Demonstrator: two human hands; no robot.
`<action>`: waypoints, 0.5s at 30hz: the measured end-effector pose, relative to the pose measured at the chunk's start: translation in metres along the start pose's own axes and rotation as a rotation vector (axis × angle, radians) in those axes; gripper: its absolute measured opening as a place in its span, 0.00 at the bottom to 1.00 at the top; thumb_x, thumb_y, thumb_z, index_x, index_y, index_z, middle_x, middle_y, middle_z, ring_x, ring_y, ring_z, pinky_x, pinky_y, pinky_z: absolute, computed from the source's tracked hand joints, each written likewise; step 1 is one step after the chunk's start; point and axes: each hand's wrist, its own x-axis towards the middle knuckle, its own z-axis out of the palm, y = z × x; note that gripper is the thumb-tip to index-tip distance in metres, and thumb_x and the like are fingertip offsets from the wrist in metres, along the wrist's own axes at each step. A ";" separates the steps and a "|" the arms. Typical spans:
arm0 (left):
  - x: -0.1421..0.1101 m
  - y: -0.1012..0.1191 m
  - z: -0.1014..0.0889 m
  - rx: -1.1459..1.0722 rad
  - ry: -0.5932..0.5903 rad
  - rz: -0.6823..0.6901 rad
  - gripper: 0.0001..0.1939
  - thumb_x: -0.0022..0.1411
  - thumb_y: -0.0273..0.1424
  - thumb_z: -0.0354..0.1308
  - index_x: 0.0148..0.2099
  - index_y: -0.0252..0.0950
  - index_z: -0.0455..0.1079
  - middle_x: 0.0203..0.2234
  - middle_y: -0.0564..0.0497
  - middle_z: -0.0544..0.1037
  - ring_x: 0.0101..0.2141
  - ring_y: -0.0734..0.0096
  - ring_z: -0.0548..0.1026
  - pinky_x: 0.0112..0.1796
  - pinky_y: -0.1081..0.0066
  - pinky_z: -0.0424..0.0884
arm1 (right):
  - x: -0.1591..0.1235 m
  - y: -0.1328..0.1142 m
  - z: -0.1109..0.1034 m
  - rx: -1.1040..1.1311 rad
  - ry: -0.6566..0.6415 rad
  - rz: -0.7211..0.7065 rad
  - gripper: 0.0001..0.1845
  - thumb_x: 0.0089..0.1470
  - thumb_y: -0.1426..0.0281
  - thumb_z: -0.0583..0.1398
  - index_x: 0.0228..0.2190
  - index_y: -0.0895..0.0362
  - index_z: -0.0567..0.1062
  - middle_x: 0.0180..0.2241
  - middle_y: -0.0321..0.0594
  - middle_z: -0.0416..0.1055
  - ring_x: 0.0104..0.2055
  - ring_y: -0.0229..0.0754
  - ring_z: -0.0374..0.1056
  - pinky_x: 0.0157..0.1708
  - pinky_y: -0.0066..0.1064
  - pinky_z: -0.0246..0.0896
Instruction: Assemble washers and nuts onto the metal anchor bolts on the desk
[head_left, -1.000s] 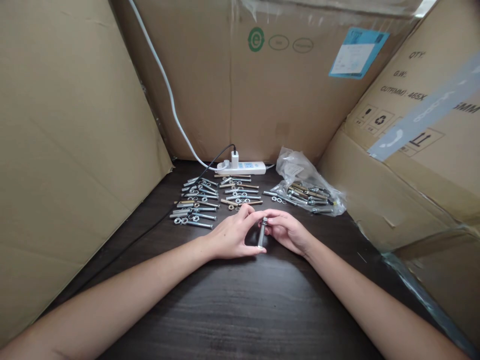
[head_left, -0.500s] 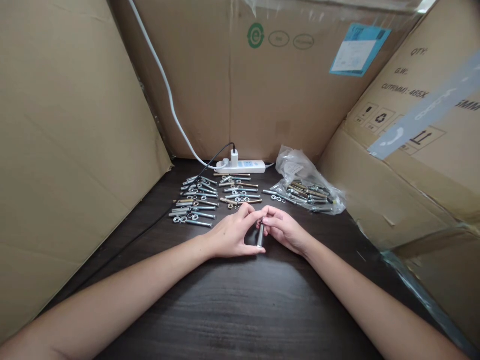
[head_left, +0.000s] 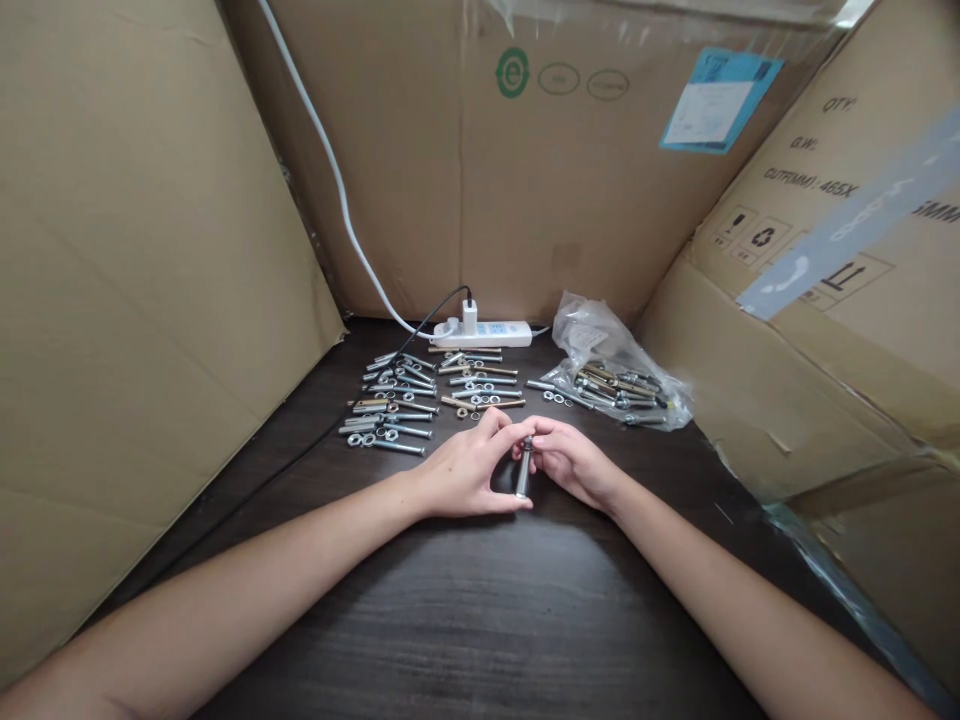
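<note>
Above dark tabletop [head_left: 487, 620] | both hands [head_left: 469, 472] holding bolt [head_left: 523, 474] | upper end more exposed than before

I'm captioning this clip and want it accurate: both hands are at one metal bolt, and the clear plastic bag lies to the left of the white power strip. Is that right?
Not quite: the head view shows the clear plastic bag to the right of the white power strip. Both hands, left and right, are indeed at one metal bolt.
</note>
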 end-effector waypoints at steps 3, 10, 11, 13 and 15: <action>0.000 -0.001 0.000 -0.002 0.012 0.002 0.44 0.51 0.47 0.63 0.63 0.46 0.45 0.43 0.48 0.58 0.38 0.64 0.70 0.39 0.59 0.74 | 0.001 0.000 -0.003 0.070 0.014 0.005 0.06 0.47 0.73 0.60 0.30 0.59 0.75 0.29 0.38 0.68 0.29 0.35 0.61 0.31 0.29 0.55; 0.000 -0.001 -0.001 -0.005 0.016 0.010 0.42 0.51 0.46 0.63 0.63 0.44 0.46 0.44 0.47 0.58 0.37 0.65 0.70 0.38 0.59 0.74 | 0.000 0.000 -0.002 0.054 0.016 0.003 0.05 0.48 0.72 0.63 0.30 0.58 0.73 0.28 0.36 0.67 0.28 0.34 0.60 0.31 0.28 0.55; 0.000 -0.001 -0.001 -0.006 0.012 0.014 0.42 0.51 0.46 0.63 0.62 0.44 0.46 0.44 0.47 0.58 0.37 0.65 0.70 0.38 0.59 0.74 | 0.000 0.000 -0.002 0.045 0.016 0.000 0.05 0.47 0.71 0.64 0.29 0.58 0.72 0.28 0.35 0.67 0.28 0.34 0.60 0.31 0.27 0.55; 0.000 0.000 -0.001 -0.006 0.001 0.022 0.41 0.52 0.46 0.62 0.62 0.43 0.47 0.44 0.47 0.59 0.37 0.64 0.70 0.38 0.59 0.74 | 0.000 0.000 -0.001 0.026 0.018 -0.005 0.07 0.47 0.70 0.65 0.27 0.58 0.71 0.27 0.34 0.67 0.27 0.33 0.59 0.31 0.27 0.54; 0.000 0.000 -0.001 -0.005 -0.010 0.025 0.40 0.51 0.46 0.63 0.61 0.43 0.49 0.44 0.47 0.59 0.37 0.64 0.70 0.39 0.59 0.74 | 0.000 0.001 0.000 0.006 0.023 -0.008 0.09 0.46 0.70 0.65 0.25 0.58 0.69 0.27 0.34 0.67 0.27 0.33 0.59 0.30 0.27 0.53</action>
